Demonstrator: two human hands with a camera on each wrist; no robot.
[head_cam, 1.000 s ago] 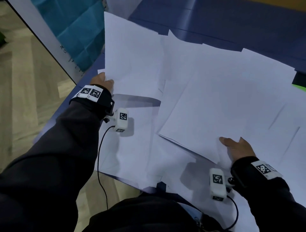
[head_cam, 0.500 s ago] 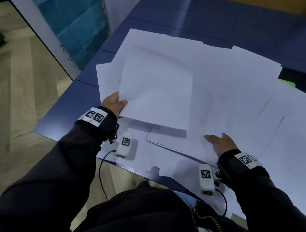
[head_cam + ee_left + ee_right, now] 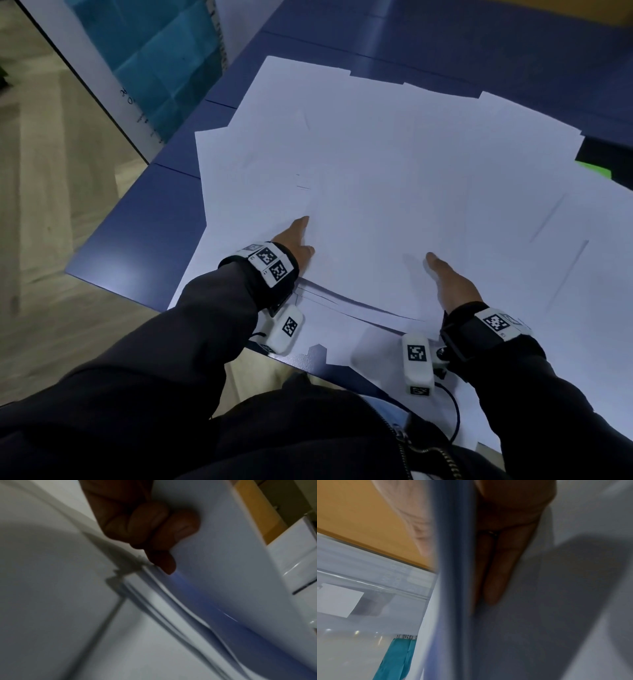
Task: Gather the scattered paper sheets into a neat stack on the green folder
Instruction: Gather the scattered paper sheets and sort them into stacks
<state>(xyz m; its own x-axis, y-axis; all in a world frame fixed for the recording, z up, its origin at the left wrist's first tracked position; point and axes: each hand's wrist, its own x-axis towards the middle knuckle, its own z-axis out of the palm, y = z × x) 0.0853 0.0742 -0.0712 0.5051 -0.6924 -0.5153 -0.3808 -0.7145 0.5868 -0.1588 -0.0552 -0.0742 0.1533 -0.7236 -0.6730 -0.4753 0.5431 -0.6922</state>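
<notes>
Several white paper sheets (image 3: 394, 178) lie overlapped in a loose spread on the blue table (image 3: 144, 233). Only a sliver of the green folder (image 3: 594, 170) shows at the right, under the sheets. My left hand (image 3: 296, 240) holds the near left edge of the top sheets, thumb on top. Its fingers (image 3: 149, 523) curl beneath a sheet (image 3: 223, 547) in the left wrist view. At the near edge further right, my right hand (image 3: 448, 284) grips the sheets, thumb above. Its fingers (image 3: 501, 563) lie straight under them.
The table's front edge runs just before my body, with wooden floor (image 3: 51, 240) to the left. A white board with a teal panel (image 3: 164, 51) leans at the upper left. A dark object (image 3: 609, 150) sits beside the folder sliver.
My left hand has brought its lifted sheet down and to the right onto the spread, where it now lies flat. The two hands are closer together at the near edge.
</notes>
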